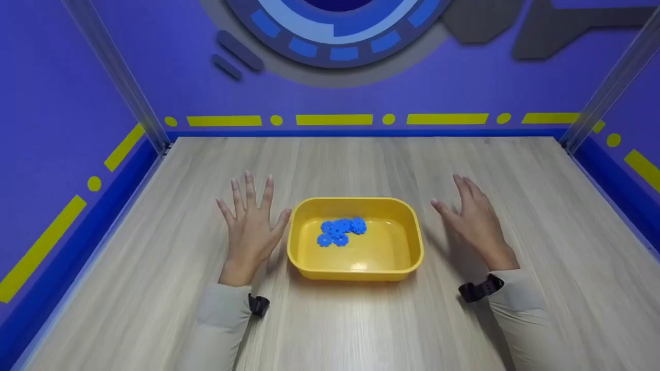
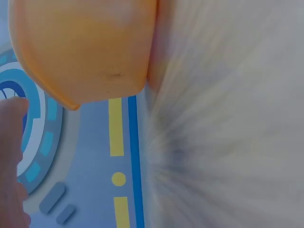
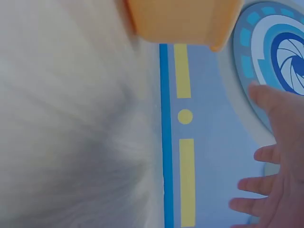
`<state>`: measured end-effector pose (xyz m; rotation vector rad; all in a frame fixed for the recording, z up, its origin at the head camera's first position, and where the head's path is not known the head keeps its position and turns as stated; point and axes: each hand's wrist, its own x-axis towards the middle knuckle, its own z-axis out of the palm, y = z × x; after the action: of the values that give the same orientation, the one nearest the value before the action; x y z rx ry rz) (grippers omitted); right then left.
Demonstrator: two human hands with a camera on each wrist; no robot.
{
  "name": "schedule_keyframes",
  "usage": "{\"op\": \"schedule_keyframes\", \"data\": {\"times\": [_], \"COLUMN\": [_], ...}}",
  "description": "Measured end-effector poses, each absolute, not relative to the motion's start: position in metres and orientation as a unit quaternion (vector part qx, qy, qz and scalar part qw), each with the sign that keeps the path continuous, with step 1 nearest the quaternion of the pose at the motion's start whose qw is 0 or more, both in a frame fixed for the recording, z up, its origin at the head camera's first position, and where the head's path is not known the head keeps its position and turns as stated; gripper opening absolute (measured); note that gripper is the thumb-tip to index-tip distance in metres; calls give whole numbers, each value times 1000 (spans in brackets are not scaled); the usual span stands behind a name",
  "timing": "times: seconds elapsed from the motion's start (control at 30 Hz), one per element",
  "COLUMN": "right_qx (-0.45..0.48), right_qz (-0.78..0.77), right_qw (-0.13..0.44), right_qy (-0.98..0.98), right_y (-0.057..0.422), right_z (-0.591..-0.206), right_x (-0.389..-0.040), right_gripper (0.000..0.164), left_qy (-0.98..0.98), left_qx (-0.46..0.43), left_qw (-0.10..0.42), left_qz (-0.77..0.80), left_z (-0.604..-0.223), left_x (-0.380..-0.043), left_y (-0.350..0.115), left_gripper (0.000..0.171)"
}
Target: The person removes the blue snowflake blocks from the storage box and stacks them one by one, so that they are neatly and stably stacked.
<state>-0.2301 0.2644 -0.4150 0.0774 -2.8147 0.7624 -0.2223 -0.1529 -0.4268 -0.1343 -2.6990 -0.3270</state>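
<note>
A yellow rectangular bin (image 1: 356,275) with rounded corners stands on the table between the two hands. Inside it, left of the middle, several small blue toothed discs (image 1: 340,226) lie in a loose cluster. My left hand (image 1: 251,229) is spread wide with straight fingers, its thumb tip right at the bin's left rim. To the right of the bin, my right hand (image 1: 474,221) hovers with thumb and fingers extended and a gap to the rim. Neither hand holds anything. In the right wrist view the right hand (image 3: 280,156) shows its fingers apart, below the bin's orange-looking side (image 3: 183,21).
The bin rests on a pale wood-grain table (image 1: 356,324). Blue-purple panels (image 1: 330,98) with yellow dashes wall the table at the back and both sides, joined by metal corner posts (image 1: 121,77). A dark band with a small device (image 1: 480,288) circles each wrist.
</note>
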Motion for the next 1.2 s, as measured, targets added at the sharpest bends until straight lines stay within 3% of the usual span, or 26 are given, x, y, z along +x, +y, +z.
{"op": "schedule_keyframes", "data": {"times": [0.3,0.47,0.77,1.2], "right_qx": [63,86,131,233], "right_qz": [357,385,346,262], "right_qw": [115,90,-27,-153], "right_qy": [-925,-915,-929,-924], "right_y": [260,251,213,153], "right_z": [-392,-377,-359,-358], "right_x": [-238,-244,-262,-279], "right_gripper": [62,46,31,25], "left_qy": [-914,-828,-594,-548], "left_qx": [-47,-13,4,-49], "left_qw": [195,129,-1,-90], "left_qz": [-353,-546,-805,-830], "left_z": [-425,-430,-451,-469], "left_x": [-221,-220,-222,-221], "left_y": [-156,-154,-153,-141], "left_gripper": [65,61,61,60]}}
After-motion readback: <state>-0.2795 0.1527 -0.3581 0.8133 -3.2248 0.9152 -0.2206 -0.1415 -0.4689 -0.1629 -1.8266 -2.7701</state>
